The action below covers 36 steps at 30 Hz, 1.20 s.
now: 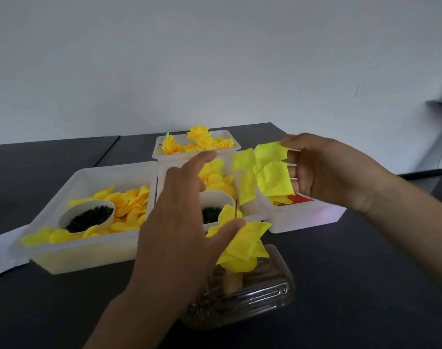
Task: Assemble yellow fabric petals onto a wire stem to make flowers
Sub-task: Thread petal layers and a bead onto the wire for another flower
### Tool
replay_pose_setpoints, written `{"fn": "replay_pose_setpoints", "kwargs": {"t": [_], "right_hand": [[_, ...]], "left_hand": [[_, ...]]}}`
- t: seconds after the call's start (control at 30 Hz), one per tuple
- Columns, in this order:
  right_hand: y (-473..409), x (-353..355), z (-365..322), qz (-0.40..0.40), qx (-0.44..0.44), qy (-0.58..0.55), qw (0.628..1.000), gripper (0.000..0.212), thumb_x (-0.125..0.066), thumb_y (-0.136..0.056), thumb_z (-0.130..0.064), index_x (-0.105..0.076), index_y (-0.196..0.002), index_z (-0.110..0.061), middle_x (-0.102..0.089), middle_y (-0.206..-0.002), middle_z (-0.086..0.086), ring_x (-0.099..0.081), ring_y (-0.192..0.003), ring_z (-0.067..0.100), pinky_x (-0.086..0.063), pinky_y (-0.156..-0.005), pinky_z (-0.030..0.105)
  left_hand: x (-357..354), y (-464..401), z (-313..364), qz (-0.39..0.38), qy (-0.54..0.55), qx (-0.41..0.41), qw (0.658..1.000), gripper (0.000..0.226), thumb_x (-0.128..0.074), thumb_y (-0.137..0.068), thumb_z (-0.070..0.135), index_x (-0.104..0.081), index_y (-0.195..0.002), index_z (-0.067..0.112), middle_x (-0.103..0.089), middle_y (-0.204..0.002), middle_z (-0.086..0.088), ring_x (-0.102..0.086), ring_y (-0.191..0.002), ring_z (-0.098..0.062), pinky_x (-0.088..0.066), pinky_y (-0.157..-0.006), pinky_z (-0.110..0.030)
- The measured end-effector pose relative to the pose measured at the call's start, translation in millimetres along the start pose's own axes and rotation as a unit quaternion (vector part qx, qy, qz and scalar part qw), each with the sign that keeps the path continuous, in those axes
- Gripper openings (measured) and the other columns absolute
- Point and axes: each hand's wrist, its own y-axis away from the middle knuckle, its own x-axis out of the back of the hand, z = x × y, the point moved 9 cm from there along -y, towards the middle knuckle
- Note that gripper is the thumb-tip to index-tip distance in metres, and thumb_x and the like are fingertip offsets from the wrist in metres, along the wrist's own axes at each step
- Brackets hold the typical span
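Several finished flowers (198,141) sat in the back tray (236,147). I saw the right hand (323,172) pinching petals (270,172), left hand (182,210) spread touching the half-built bloom (242,243).

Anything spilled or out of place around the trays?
Yes, minor: two yellow petals droop over the front-left rim of the left tray instead of lying inside it. The rest of the loose petals sit within their trays. The half-built flower on its stand looks ragged, as expected mid-assembly.
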Motion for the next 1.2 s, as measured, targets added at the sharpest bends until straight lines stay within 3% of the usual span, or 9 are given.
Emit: {"fn": "replay_pose_setpoints", "kwargs": {"t": [0.07,0.17,0.3,0.43,0.57,0.7,0.87,1.0,1.2], "right_hand": [[9.3,-13.6,4.4,-0.018,-0.021,-0.01,1.0,0.039,-0.057,-0.075,-0.024,-0.062,-0.109,-0.008,-0.061,-0.106,0.014,-0.057,-0.087,0.031,-0.049,-0.084,0.04],[21.3,-29.2,11.9,-0.029,-0.039,-0.017,0.999,0.039,-0.059,-0.074,-0.024,-0.064,-0.11,-0.011,-0.06,-0.111,0.016,-0.054,-0.096,0.034,-0.039,-0.094,0.045],[39.3,-44.3,17.4,-0.045,-0.054,-0.002,0.998,0.023,-0.062,-0.074,-0.03,-0.062,-0.09,-0.014,-0.065,-0.086,0.006,-0.059,-0.066,0.022,-0.046,-0.058,0.029],[53.6,-40.6,8.5,0.01,0.003,0.126,0.992,0.04,-0.053,-0.073,-0.053,-0.059,-0.083,-0.014,-0.062,-0.072,0.005,-0.053,-0.049,0.021,-0.042,-0.043,0.027],[64.1,-44.1,-10.6,0.053,0.107,0.253,0.96,0.055,-0.046,-0.074,-0.057,-0.06,-0.103,-0.013,-0.06,-0.066,-0.005,-0.048,-0.051,0.019,-0.039,-0.045,0.027],[65.6,-55.5,-16.3,0.035,0.109,0.303,0.946,0.054,-0.037,-0.081,-0.06,-0.064,-0.078,-0.013,-0.062,-0.063,0.006,-0.043,-0.044,0.017,-0.037,-0.044,0.024],[62.1,-62.8,-14.0,0.017,0.103,0.379,0.919,0.055,-0.043,-0.091,-0.049,-0.052,-0.072,0.002,-0.059,-0.056,-0.001,-0.04,-0.043,0.014,-0.035,-0.043,0.02],[52.9,-63.1,-1.8,0.0,0.084,0.367,0.926,0.045,-0.045,-0.099,-0.027,-0.043,-0.079,0.013,-0.055,-0.055,0.001,-0.037,-0.043,0.015,-0.031,-0.042,0.021],[36.5,-60.2,0.6,0.007,0.095,0.342,0.935,0.037,-0.047,-0.099,-0.024,-0.052,-0.076,0.004,-0.054,-0.058,0.005,-0.036,-0.046,0.019,-0.03,-0.05,0.03]], "left_hand": [[0.8,3.0,20.9,0.022,-0.074,-0.063,0.995,0.09,-0.075,-0.063,0.057,-0.029,-0.139,0.042,-0.039,-0.111,0.012,-0.051,-0.089,-0.007,-0.05,-0.056,-0.027],[7.2,8.1,36.7,0.088,-0.081,-0.106,0.987,0.073,-0.076,-0.072,0.049,-0.039,-0.134,0.034,-0.038,-0.112,0.006,-0.052,-0.094,-0.014,-0.048,-0.061,-0.027],[22.7,14.2,53.4,0.156,-0.035,-0.155,0.975,0.015,-0.062,-0.084,0.021,-0.065,-0.098,0.025,-0.048,-0.097,0.006,-0.05,-0.084,-0.014,-0.039,-0.069,-0.026],[18.1,2.5,21.9,0.082,0.226,0.05,0.969,0.012,-0.062,-0.084,0.038,-0.067,-0.086,0.028,-0.063,-0.074,0.009,-0.059,-0.07,-0.011,-0.049,-0.063,-0.027],[-14.4,5.1,-1.1,-0.08,0.349,0.231,0.905,0.019,-0.068,-0.076,0.046,-0.074,-0.092,0.037,-0.071,-0.091,-0.003,-0.06,-0.069,-0.015,-0.055,-0.07,-0.041],[-21.8,7.1,-6.3,-0.112,0.346,0.282,0.888,0.004,-0.073,-0.08,0.041,-0.075,-0.083,0.039,-0.071,-0.084,0.012,-0.058,-0.065,-0.009,-0.053,-0.059,-0.028],[-27.5,8.9,-12.9,-0.123,0.385,0.327,0.854,0.019,-0.075,-0.079,0.036,-0.075,-0.097,0.029,-0.069,-0.106,-0.014,-0.054,-0.076,-0.022,-0.042,-0.057,-0.03],[-38.5,12.5,-8.0,-0.152,0.524,0.366,0.754,0.065,-0.083,-0.058,0.023,-0.067,-0.121,0.023,-0.065,-0.1,-0.002,-0.054,-0.071,-0.015,-0.034,-0.052,-0.027],[-49.4,16.2,-15.3,-0.172,0.593,0.432,0.657,0.055,-0.081,-0.052,0.028,-0.063,-0.104,0.023,-0.063,-0.077,0.002,-0.054,-0.059,-0.01,-0.033,-0.053,-0.022]]}}
